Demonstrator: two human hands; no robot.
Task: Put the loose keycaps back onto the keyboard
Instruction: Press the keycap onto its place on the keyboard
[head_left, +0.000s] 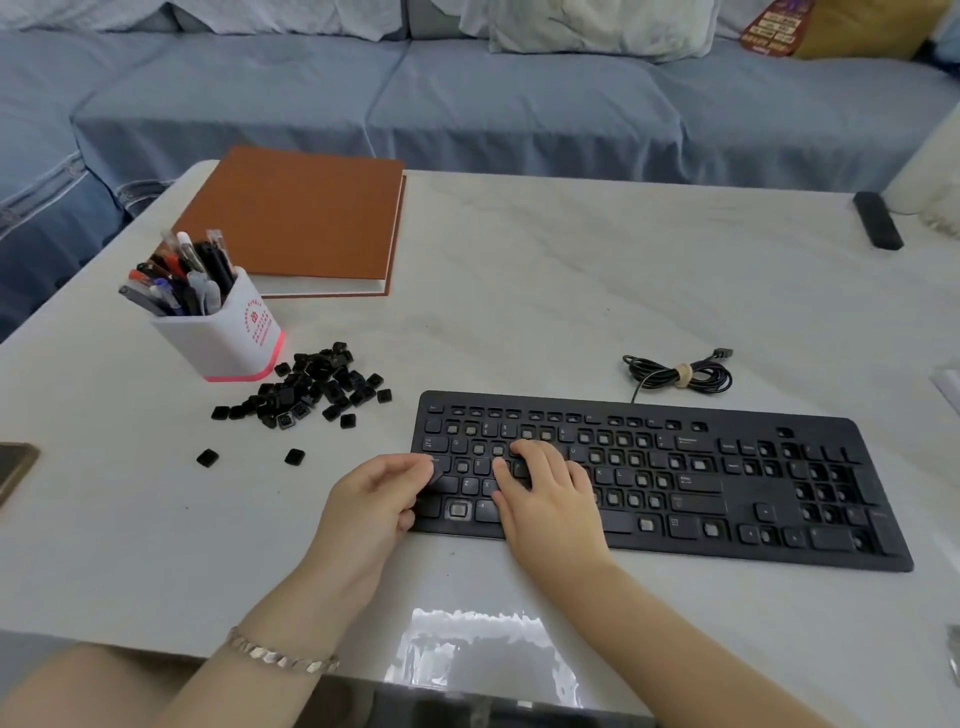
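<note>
A black keyboard (727, 467) lies on the white table, and many of its key sockets are bare. A pile of loose black keycaps (311, 387) sits to its left, with two single keycaps (208, 458) (294, 457) lying nearer me. My left hand (371, 499) is at the keyboard's left edge, fingers curled, and seems to pinch a black keycap (437, 475) at its fingertips. Resting flat on the left part of the keyboard, my right hand (545, 493) has its fingers stretched out and pressing on the letter rows; it hides the keys beneath it.
A white pen holder (228, 338) full of pens stands behind the pile, and a brown book (296, 218) lies beyond it. The keyboard's coiled cable (680, 374) lies behind the keyboard. A black remote (878, 221) is at the far right, a phone (15, 467) at the left edge.
</note>
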